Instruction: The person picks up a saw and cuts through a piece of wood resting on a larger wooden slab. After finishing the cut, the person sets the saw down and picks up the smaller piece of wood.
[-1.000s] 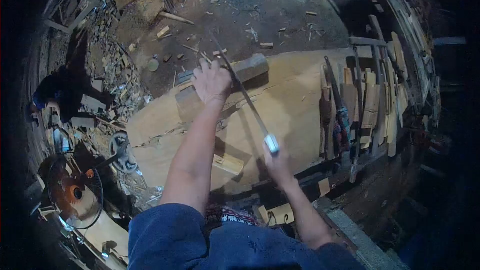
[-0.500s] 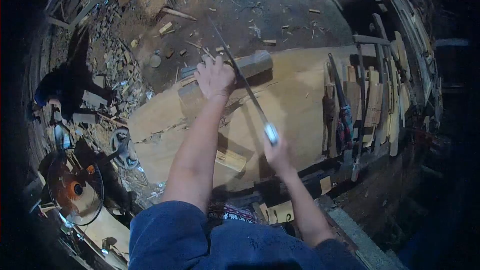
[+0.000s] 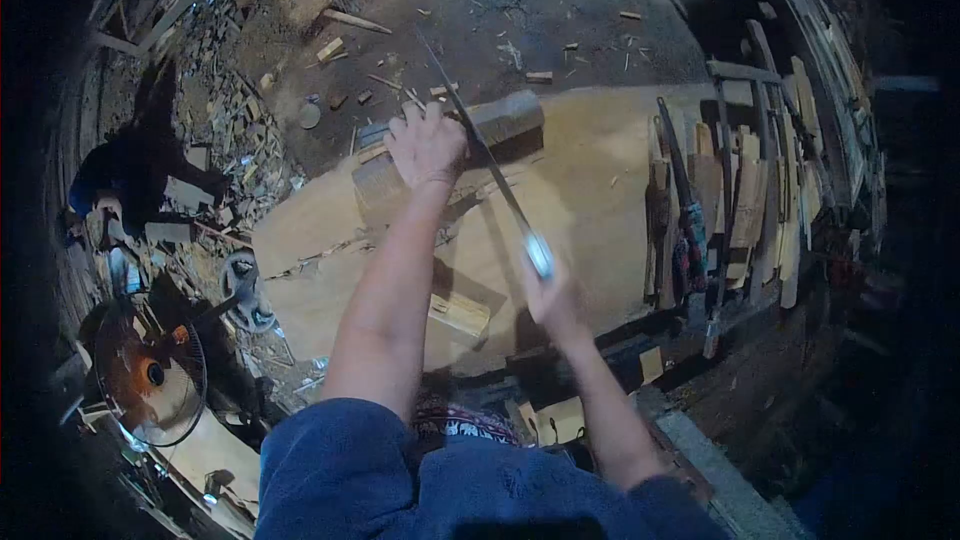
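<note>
My right hand [image 3: 552,295], blurred, is closed around the pale handle of a handsaw [image 3: 492,166]. The long, narrow blade slants up and to the left, passing right beside my left hand [image 3: 427,145]. That left hand presses down with bent fingers on a strip of wood [image 3: 372,152], whose end sticks out at its left; the rest is hidden under the palm. Beneath lies a thick wooden block [image 3: 512,120] across a large, flat wooden slab [image 3: 590,200]. A short, light wood offcut [image 3: 460,316] rests on the slab near my left forearm.
Upright wood pieces [image 3: 745,205] and a frame saw [image 3: 722,160] line the slab's right side. An orange-centred fan [image 3: 152,373] stands lower left. Wood scraps [image 3: 250,130] litter the ground at left. A person in dark clothes [image 3: 130,180] is at far left.
The saw and my right hand have shifted slightly forward, away from my body. My left hand stays on the wood strip. The whole view has moved a little.
</note>
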`<state>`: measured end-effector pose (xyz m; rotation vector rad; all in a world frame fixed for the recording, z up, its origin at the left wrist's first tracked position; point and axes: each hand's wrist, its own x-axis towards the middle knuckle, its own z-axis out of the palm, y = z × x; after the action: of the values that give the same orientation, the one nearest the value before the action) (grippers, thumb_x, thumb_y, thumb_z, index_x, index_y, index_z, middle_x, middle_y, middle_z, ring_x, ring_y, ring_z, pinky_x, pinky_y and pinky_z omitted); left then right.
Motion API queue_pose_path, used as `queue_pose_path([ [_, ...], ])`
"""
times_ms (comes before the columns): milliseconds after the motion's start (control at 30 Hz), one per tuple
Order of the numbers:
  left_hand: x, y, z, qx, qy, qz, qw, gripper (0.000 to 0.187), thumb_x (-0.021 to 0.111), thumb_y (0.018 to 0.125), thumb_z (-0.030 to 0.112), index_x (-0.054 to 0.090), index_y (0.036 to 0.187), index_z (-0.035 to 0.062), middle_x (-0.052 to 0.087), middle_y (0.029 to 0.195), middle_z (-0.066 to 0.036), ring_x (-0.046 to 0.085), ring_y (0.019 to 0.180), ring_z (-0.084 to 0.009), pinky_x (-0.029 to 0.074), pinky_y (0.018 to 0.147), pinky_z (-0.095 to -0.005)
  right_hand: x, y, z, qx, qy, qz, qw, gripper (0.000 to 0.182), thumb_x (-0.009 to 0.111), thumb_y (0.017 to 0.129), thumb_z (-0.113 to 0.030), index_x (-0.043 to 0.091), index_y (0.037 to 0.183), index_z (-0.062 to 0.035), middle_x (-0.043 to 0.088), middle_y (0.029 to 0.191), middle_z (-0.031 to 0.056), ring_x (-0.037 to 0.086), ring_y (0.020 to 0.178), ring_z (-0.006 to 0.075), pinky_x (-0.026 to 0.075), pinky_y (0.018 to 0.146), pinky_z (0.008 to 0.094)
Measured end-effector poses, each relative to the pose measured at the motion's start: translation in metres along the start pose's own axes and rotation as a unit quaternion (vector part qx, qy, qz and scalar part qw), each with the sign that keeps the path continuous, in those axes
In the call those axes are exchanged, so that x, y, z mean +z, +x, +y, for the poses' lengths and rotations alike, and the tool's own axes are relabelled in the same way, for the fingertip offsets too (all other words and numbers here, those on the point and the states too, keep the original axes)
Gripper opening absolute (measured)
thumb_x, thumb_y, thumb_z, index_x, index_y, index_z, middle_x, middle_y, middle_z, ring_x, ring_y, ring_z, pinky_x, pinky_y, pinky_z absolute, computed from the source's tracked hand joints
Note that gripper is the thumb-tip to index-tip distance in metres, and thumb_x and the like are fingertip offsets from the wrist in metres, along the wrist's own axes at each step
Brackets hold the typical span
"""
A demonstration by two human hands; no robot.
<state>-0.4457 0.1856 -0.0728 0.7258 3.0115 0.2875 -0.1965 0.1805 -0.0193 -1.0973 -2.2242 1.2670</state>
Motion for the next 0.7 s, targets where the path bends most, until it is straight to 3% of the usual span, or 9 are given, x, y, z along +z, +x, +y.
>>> queue_pose_path([
  [67,-0.001,0.0,0.002,0.001,-0.001,-0.002,1.0,0.024,0.052,0.084,0.026,0.067,0.098,0.0136,0.061,0.106,-0.011,0.057,0.097,-0.0322,0.044,0.083,-0.0469,0.039,0.054,0.003,0.076,-0.069,-0.037,0.994,0.027,0.065,0.091,-0.022,0.055,0.102,-0.0001,0.065,0.082,0.0261,0.064,0.08,0.046,0.051,0.07,0.051],
  [167,0.001,-0.002,0.003,0.006,0.009,0.008,1.0,0.024,0.052,0.084,0.026,0.067,0.098,0.0139,0.061,0.108,-0.009,0.057,0.098,-0.0315,0.044,0.084,-0.0465,0.03,0.062,-0.022,0.061,-0.081,-0.049,0.994,0.026,0.063,0.092,-0.023,0.055,0.102,-0.0005,0.064,0.085,0.0267,0.063,0.081,0.0461,0.05,0.071,0.0511],
  [300,0.004,0.002,0.002,-0.009,0.0,0.003,1.0,0.026,0.05,0.084,0.027,0.067,0.099,0.0136,0.061,0.112,-0.009,0.057,0.099,-0.0313,0.044,0.085,-0.0464,-0.005,0.016,-0.02,0.036,0.016,-0.04,0.998,0.027,0.063,0.092,-0.024,0.055,0.103,-0.0005,0.064,0.084,0.0274,0.062,0.083,0.0479,0.049,0.069,0.0538],
  [367,0.003,-0.001,0.006,-0.012,-0.006,-0.011,1.0,0.027,0.05,0.084,0.027,0.067,0.099,0.0135,0.061,0.113,-0.009,0.057,0.099,-0.0316,0.044,0.085,-0.0465,-0.026,-0.018,-0.016,0.051,-0.103,-0.035,0.993,0.027,0.063,0.092,-0.024,0.055,0.103,-0.0003,0.064,0.086,0.0277,0.062,0.084,0.0485,0.049,0.068,0.0545],
  [467,-0.002,0.005,0.001,-0.014,-0.005,-0.028,1.0,0.027,0.051,0.084,0.027,0.068,0.099,0.0132,0.06,0.115,-0.01,0.056,0.1,-0.0323,0.044,0.085,-0.0469,0.0,-0.009,0.005,0.118,-0.117,-0.05,0.985,0.03,0.064,0.091,-0.024,0.055,0.106,0.0009,0.064,0.09,0.0281,0.062,0.085,0.0484,0.05,0.07,0.0537],
  [533,0.001,0.0,0.001,0.005,-0.021,-0.005,1.0,0.026,0.053,0.083,0.027,0.068,0.097,0.0119,0.059,0.115,-0.012,0.056,0.099,-0.0335,0.044,0.084,-0.0479,0.038,0.049,0.011,0.097,-0.057,-0.052,0.992,0.031,0.066,0.09,-0.023,0.058,0.108,0.0016,0.066,0.083,0.0255,0.066,0.081,0.0436,0.05,0.067,0.0483],
  [633,0.005,-0.002,0.001,0.004,-0.026,0.035,0.999,0.024,0.053,0.083,0.027,0.067,0.095,0.011,0.059,0.114,-0.012,0.056,0.098,-0.033,0.045,0.082,-0.0481,0.048,0.064,0.009,0.039,-0.088,-0.01,0.995,0.028,0.065,0.089,-0.022,0.058,0.108,-0.0025,0.067,0.083,0.0245,0.066,0.083,0.0434,0.05,0.067,0.049],
  [667,0.005,-0.001,0.0,0.008,-0.019,0.021,1.0,0.029,0.053,0.085,0.029,0.064,0.108,0.0155,0.06,0.1,-0.012,0.057,0.097,-0.0346,0.044,0.082,-0.0504,0.043,0.065,0.007,0.031,-0.042,-0.026,0.998,0.032,0.066,0.088,-0.021,0.053,0.113,-0.007,0.065,0.087,0.027,0.063,0.084,0.0475,0.049,0.069,0.0537],
  [700,0.005,-0.002,0.001,0.011,-0.025,0.027,0.999,0.029,0.053,0.085,0.029,0.064,0.108,0.0155,0.06,0.1,-0.012,0.057,0.097,-0.0346,0.044,0.082,-0.0504,0.04,0.065,0.005,0.026,-0.044,-0.019,0.999,0.032,0.066,0.088,-0.021,0.053,0.113,-0.007,0.065,0.087,0.027,0.063,0.084,0.0475,0.049,0.069,0.0537],
])
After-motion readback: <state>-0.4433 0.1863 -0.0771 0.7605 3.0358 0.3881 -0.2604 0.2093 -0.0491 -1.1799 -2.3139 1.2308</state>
